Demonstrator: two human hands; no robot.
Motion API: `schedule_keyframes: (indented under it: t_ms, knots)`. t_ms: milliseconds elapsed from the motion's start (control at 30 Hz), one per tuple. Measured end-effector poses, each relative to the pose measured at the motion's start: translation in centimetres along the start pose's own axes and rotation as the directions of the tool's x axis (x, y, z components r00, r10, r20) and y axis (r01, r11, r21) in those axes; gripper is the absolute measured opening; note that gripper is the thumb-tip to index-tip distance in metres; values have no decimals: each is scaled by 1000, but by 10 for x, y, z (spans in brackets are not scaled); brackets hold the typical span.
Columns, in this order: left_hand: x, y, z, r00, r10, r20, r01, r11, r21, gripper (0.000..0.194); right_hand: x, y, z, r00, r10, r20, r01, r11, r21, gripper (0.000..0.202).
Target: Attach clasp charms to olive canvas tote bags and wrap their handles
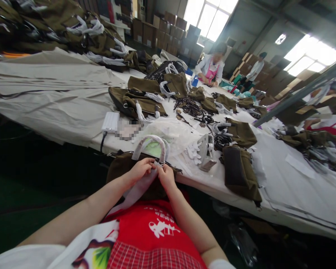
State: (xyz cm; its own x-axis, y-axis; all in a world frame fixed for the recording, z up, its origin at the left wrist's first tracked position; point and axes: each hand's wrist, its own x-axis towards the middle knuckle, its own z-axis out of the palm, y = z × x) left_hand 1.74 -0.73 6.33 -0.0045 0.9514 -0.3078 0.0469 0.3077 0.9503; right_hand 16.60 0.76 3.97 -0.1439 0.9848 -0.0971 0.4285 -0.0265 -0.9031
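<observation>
An olive-brown bag (116, 167) rests against the near table edge, in front of the red apron. Its arched handle (152, 139) stands up, wrapped in white covering. My left hand (142, 169) pinches a white wrapping strip (141, 188) near the handle's right base. Close beside it, my right hand (165, 175) has its fingers closed on the same strip by the metal ring. The fingertips of both hands almost meet, and the strip hangs down from them toward the apron.
On the white table (212, 185) lie a white power box (111, 122), clear plastic (175, 130), a metal dispenser (207, 153), dark metal clasps (189, 106) and an olive bag (240, 172). More bags (56, 22) are piled back left. A person (211, 69) works across the table.
</observation>
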Motion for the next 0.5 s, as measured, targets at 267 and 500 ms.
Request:
schedule_keyframes:
  t_ms: [267, 500]
  knots:
    - [-6, 15, -6, 983, 165, 78, -179, 951, 251, 50, 0, 1, 4, 997, 39, -59, -35, 997, 74, 34]
    - [-11, 16, -12, 993, 3, 115, -29, 974, 224, 52, 0, 9, 10, 997, 66, -33, -49, 921, 387, 33]
